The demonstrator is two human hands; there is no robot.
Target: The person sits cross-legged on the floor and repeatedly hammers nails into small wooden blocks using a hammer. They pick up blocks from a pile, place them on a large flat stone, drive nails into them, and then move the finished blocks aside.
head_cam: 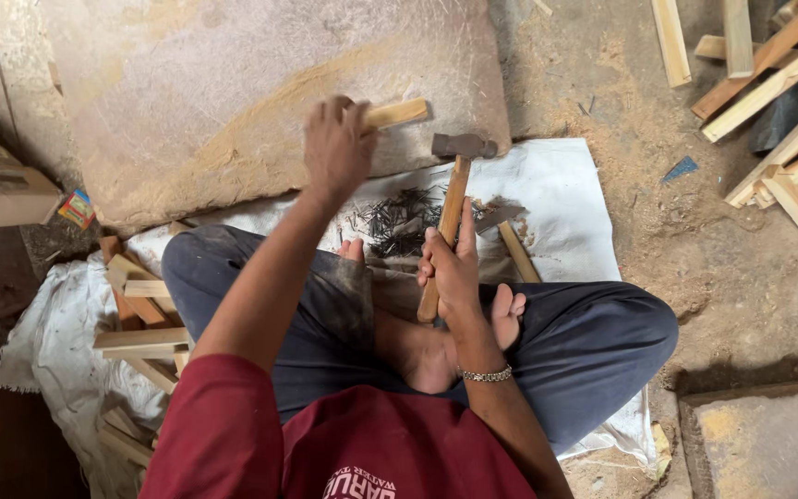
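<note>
I sit cross-legged on a white woven sack [556, 185] spread over the sawdust-covered floor [695, 249]. My left hand [336, 143] is raised in front of me, its fingers [325, 125] clenched around one end of a short pale wooden stick [397, 114], which juts out to the right of the hand, roughly level. My right hand [450, 273] is closed around the lower part of the brown wooden handle of a steel-headed hammer [454, 189]; the hammer stands nearly upright over my lap, head uppermost, just beside and below the stick. Behind the hammer a heap of dark thin nails [399, 217] lies on the sack, and a second hammer with a pale handle [510, 240] lies flat just to the right of the heap. A metal bracelet [487, 375] circles my right wrist. Short offcuts of wood [140, 323] are stacked by my left knee, and long pale wooden slats [778, 102] lie piled at the upper right, well apart from me.
</note>
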